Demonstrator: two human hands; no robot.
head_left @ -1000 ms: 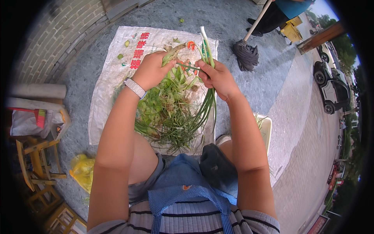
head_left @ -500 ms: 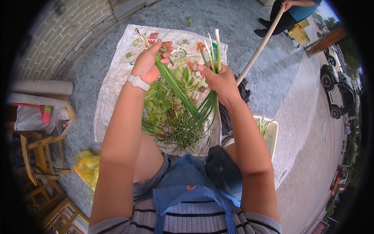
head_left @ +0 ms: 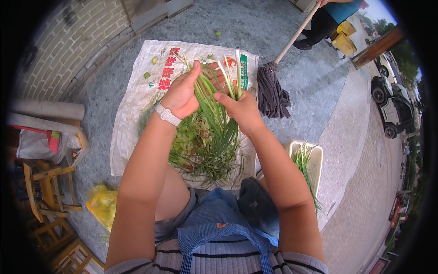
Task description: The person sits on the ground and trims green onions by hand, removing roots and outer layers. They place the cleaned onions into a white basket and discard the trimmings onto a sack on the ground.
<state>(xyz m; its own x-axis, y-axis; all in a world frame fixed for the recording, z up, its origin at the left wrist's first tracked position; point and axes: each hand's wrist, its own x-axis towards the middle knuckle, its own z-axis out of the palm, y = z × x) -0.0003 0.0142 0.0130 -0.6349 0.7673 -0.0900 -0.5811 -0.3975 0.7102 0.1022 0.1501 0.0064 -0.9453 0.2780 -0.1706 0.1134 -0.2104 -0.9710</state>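
Note:
Both hands are raised over a pile of green trimmings on a white woven sack. My left hand is turned palm up, thumb raised, with scallions lying across its loosely curled fingers; their root ends stick up past the thumb. Close beside it, my right hand is closed around a small bunch of scallions with clean white stems pointing away from me. Long green leaves from both bunches hang together between the hands, over the pile.
Right of my right forearm stands a cream plastic tray holding more scallions. Beyond the sack, a person holds a mop on the floor. A yellow bag and a wooden stool are at my left.
My hands have come closer together, the left moving right and the right moving left. The left fingers have loosened and spread. The mop head, partly hidden before, now shows fully.

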